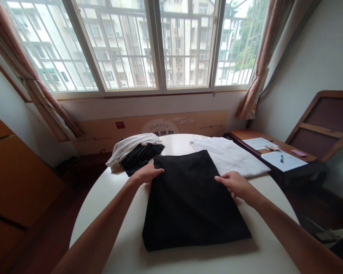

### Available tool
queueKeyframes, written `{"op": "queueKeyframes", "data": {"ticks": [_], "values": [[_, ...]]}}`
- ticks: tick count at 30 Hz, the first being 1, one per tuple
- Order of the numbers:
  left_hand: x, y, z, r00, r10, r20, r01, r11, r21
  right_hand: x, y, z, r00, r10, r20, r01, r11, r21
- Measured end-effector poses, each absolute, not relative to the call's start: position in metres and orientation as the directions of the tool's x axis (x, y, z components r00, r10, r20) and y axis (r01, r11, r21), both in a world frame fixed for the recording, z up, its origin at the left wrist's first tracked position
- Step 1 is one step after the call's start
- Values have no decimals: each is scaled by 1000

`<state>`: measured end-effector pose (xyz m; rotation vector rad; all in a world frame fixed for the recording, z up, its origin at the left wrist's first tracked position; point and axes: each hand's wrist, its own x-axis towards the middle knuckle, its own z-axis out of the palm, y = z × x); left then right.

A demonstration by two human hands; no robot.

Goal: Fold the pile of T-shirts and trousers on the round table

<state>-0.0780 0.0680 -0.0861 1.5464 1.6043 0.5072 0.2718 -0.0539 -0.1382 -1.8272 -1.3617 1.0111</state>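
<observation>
Left hand (145, 174) flat, fingers together, on folded black garment's (191, 201) left edge; right hand (236, 183) flat, fingers slightly apart, on right edge; bare round white table (125, 243) near

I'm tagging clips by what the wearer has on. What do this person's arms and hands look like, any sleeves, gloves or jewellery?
Both forearms are bare right up to the bottom edge of the picture, so no sleeve shows on either. The left hand and the right hand wear no gloves. No watch, bracelet or ring can be seen on the wrists or fingers that show. Both arms look slim and long in this wide-angle view.
</observation>
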Motion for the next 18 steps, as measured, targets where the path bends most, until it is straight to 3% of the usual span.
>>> {"op": "queueKeyframes", "data": {"ticks": [3,7,11,14,18], "values": [[-77,63,-78,110,929,-354,673,193,714,268,-56,-138,111,955,-276,395,-297,-869],[-75,54,-60,231,911,-341,479,198,855,259,-61,-132,26,981,-192,316,-190,-929],[-69,47,-49,174,948,-267,362,190,912,250,-66,-124,-90,970,-228,-6,-229,-973],[-65,45,-46,138,959,-248,308,197,931,243,-67,-122,-154,936,-316,-247,-346,-905],[-66,47,-46,152,938,-313,231,274,934,234,-69,-120,-247,855,-457,-403,-519,-754]]}}
